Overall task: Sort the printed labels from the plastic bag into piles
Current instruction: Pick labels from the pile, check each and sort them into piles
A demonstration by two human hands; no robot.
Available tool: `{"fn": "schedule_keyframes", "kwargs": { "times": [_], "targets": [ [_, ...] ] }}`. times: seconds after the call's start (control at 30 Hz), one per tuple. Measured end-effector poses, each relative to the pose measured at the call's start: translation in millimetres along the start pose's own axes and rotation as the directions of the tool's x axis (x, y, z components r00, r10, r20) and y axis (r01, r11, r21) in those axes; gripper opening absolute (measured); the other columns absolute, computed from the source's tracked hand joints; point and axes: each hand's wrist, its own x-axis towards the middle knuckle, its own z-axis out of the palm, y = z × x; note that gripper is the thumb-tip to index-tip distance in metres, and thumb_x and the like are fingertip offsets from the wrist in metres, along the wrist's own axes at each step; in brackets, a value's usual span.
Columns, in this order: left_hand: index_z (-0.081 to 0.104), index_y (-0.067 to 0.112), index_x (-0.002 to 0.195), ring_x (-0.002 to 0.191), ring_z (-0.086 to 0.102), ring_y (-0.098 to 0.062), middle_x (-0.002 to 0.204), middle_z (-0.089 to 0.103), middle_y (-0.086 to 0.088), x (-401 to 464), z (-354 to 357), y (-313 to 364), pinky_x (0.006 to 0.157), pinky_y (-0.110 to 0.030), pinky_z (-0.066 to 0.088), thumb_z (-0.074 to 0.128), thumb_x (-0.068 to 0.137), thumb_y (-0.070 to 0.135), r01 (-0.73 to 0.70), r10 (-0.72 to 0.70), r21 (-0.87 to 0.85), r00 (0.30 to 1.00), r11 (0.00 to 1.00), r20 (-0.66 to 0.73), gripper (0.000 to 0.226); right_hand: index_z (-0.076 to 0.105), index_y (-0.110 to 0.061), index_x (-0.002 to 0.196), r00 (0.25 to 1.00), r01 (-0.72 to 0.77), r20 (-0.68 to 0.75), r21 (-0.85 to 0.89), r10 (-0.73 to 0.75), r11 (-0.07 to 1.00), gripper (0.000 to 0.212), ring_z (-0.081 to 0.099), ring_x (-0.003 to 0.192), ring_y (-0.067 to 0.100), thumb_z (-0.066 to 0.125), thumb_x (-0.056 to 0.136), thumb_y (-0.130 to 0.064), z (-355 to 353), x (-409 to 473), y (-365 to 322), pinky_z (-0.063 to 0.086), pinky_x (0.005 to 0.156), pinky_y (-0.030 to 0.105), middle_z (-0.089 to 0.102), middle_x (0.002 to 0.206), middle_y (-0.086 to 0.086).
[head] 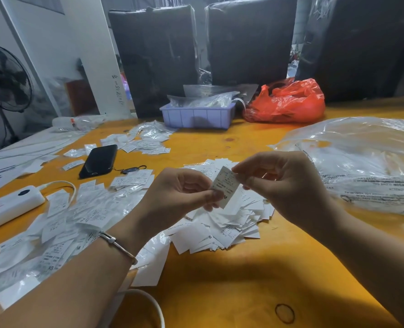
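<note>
A big yellow table [219, 292] has a clear bag [361, 162] on the right. White labels [227, 223] lie in a pile in the middle, with more piles to the left. Above the middle pile, the left hand [179, 192] and right hand [281, 183] both pinch one label [225, 185] marked M, held up off the table
</note>
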Motion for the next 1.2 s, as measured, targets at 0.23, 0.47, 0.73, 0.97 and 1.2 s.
{"fn": "schedule_keyframes", "kwargs": {
  "times": [0.23,0.47,0.73,0.97,1.2],
  "targets": [
    [0.075,0.004,0.084,0.079,0.074,-0.017,0.083,0.077,-0.004,0,1,0,0.068,-0.02,0.056,0.074,0.068,0.023,0.009,-0.01,-0.039,1.0,0.999,-0.017,0.024,0.078,-0.013,0.083,0.995,0.048,0.092,-0.011,-0.047,0.999,0.012,0.063,0.072,0.015,0.071,0.08,-0.002,5,-3,-2,0.051,0.057,0.036,0.072,0.08,-0.002],
    [0.074,-0.004,0.084,0.076,0.071,-0.018,0.081,0.075,-0.012,1,0,-2,0.071,-0.023,0.058,0.075,0.069,0.021,-0.005,0.004,-0.033,1.0,0.999,-0.023,0.029,0.076,-0.009,0.088,0.976,-0.117,0.202,0.186,0.079,0.976,0.014,0.063,0.07,0.017,0.076,0.075,-0.002,4,-2,4,0.055,0.069,0.041,0.072,0.077,0.011],
    [0.074,0.019,0.086,0.086,0.071,-0.01,0.084,0.076,0.004,2,-4,2,0.071,-0.02,0.055,0.07,0.073,0.028,-0.009,0.008,-0.013,0.999,1.0,-0.047,0.016,0.068,-0.005,0.102,0.981,-0.14,0.167,0.266,0.097,0.954,0.031,0.068,0.066,0.026,0.075,0.073,0.005,6,-2,6,0.057,0.069,0.033,0.073,0.075,0.014],
    [0.074,0.021,0.076,0.081,0.064,-0.014,0.077,0.071,0.004,10,-49,-12,0.068,-0.029,0.051,0.067,0.086,0.01,0.309,-0.214,0.201,0.896,0.93,-0.388,0.017,0.073,-0.013,0.091,0.989,-0.142,-0.101,-0.478,0.106,0.867,0.013,0.062,0.067,0.021,0.068,0.08,-0.008,-29,15,33,0.052,0.063,0.036,0.067,0.07,-0.001],
    [0.069,0.027,0.074,0.078,0.058,-0.02,0.086,0.067,0.003,8,-82,-38,0.066,-0.031,0.048,0.052,0.086,0.005,0.625,-0.314,0.549,0.769,0.556,-0.557,0.03,0.068,-0.016,0.087,0.924,-0.362,-0.248,-0.812,0.292,0.458,0.019,0.059,0.082,0.029,0.054,0.081,-0.005,-59,24,54,0.049,0.067,0.032,0.066,0.091,0.006]
  ]
}}
